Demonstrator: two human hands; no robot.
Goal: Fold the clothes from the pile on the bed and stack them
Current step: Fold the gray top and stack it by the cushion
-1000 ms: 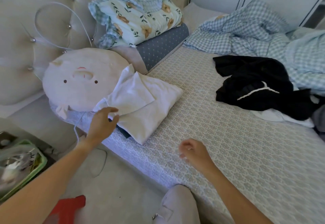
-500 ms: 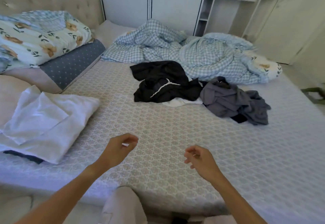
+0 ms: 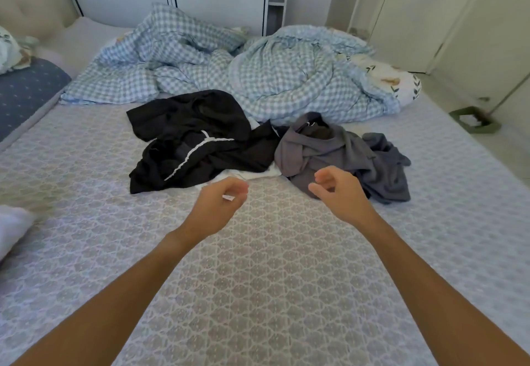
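Bed (image 3: 258, 294) bears clothes pile (image 3: 258, 147); no readable writing.

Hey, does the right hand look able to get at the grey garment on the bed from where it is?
Probably yes. The right hand hovers with loosely curled, empty fingers just in front of the grey garment, which lies uncovered on the bed with nothing between them.

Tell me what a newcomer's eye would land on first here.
The dark heap mid-bed: a black garment with white trim, and a grey garment touching its right side. Just in front of it, the left hand and right hand hover with loosely curled fingers, holding nothing. Behind the heap, a crumpled blue checked duvet sprawls across the bed's far side.
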